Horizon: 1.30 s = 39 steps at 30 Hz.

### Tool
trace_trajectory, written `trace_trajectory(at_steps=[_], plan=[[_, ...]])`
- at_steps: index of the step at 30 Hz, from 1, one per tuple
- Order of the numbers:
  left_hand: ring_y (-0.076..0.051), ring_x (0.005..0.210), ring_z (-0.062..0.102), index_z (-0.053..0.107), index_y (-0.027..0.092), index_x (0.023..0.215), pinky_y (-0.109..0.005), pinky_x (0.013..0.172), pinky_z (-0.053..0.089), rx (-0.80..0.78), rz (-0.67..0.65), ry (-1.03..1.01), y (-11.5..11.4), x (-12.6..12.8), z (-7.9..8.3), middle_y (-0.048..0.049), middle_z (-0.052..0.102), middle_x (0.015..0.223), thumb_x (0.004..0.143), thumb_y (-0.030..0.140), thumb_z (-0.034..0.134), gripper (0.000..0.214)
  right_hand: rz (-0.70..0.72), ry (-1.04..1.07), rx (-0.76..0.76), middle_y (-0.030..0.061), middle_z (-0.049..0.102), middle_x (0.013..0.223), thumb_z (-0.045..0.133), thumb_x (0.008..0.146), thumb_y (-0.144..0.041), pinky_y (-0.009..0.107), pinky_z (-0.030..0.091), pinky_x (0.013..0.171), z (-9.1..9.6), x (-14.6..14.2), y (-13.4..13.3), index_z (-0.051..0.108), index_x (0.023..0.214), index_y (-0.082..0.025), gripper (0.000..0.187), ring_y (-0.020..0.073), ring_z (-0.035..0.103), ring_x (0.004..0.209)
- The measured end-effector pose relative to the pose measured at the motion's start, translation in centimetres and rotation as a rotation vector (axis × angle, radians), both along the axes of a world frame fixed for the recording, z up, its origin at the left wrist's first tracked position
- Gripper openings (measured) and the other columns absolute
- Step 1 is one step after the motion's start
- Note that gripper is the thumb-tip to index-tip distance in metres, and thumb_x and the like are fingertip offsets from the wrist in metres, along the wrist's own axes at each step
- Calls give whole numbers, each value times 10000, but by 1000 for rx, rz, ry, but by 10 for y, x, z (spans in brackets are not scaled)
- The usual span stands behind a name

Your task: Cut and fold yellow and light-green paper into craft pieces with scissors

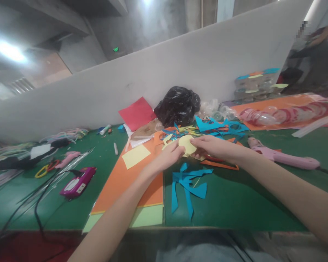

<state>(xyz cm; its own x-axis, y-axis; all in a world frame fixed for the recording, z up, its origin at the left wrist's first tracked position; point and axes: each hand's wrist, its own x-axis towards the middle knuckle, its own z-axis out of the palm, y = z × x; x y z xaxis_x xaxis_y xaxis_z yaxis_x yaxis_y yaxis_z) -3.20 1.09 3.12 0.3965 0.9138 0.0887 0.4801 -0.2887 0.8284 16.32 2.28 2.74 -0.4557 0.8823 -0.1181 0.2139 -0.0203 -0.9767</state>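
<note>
A pale yellow paper circle [188, 145] is held between both hands above the green table [235, 196]. My left hand [168, 157] pinches its left edge with curled fingers. My right hand [213, 147] grips its right edge, fingers closed around it. An orange sheet [120, 182] with a yellow square [136, 156] on it lies under my left forearm. Blue paper offcuts [188, 183] lie just below the hands. More blue and yellow scraps [215, 126] are piled behind the hands.
A pink glue gun [284, 157] lies right of my right arm, a magenta glue gun [78, 182] with a black cord at left. Scissors [47, 168], a red sheet [136, 112], a black plastic bag [177, 105] and a white partition wall [125, 83] stand behind.
</note>
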Motion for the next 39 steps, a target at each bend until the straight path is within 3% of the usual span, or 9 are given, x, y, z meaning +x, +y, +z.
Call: trace_trajectory(at_steps=[9,14,18,25,31,36,39], plan=[[-149,672,468,496,207,804,-263,630,369,10,21,45,3,1,0,21,504,687,796,281,442,92,-11,23,-44,55,702,773,441,1034,-289,186,482,618,6,-4,-3,670,841,-120,343,100,600,635],[-146,761,497,500,193,782,-248,675,399,9,18,105,-1,1,5,2,567,791,819,285,427,123,-25,27,-31,46,692,722,542,977,-317,204,472,602,5,-4,-2,668,804,-127,286,110,583,609],[-158,846,536,525,188,805,-252,744,438,9,-5,88,-3,1,7,-8,604,851,827,274,430,130,-17,15,-22,57,702,753,517,985,-339,218,476,616,2,-4,-1,673,827,-133,302,119,591,622],[-218,1023,584,615,179,1017,-314,909,469,14,-47,-6,4,-3,-2,-45,652,921,871,305,472,240,-85,-31,1,35,667,727,563,914,-456,242,442,616,2,-4,-2,683,896,-146,332,126,562,622],[-234,1047,602,542,168,1282,-352,910,490,5,-70,-172,4,-3,-10,-94,653,1124,926,441,508,450,-75,4,77,-1,544,612,518,797,-700,258,403,561,-1,-6,-3,560,714,-181,528,121,475,555],[-219,987,612,500,192,1339,-366,887,494,-50,14,-143,2,-5,-14,-79,655,1066,960,470,472,471,-215,-43,71,-7,536,603,460,816,-674,266,405,510,-3,-12,-8,574,814,-203,485,143,486,528],[-223,1018,604,527,205,1308,-368,879,492,-60,53,-103,3,-7,-12,-93,637,1154,959,461,472,436,-294,-47,64,-6,554,601,470,844,-638,258,412,488,-3,-14,-14,608,918,-197,468,149,501,520]])
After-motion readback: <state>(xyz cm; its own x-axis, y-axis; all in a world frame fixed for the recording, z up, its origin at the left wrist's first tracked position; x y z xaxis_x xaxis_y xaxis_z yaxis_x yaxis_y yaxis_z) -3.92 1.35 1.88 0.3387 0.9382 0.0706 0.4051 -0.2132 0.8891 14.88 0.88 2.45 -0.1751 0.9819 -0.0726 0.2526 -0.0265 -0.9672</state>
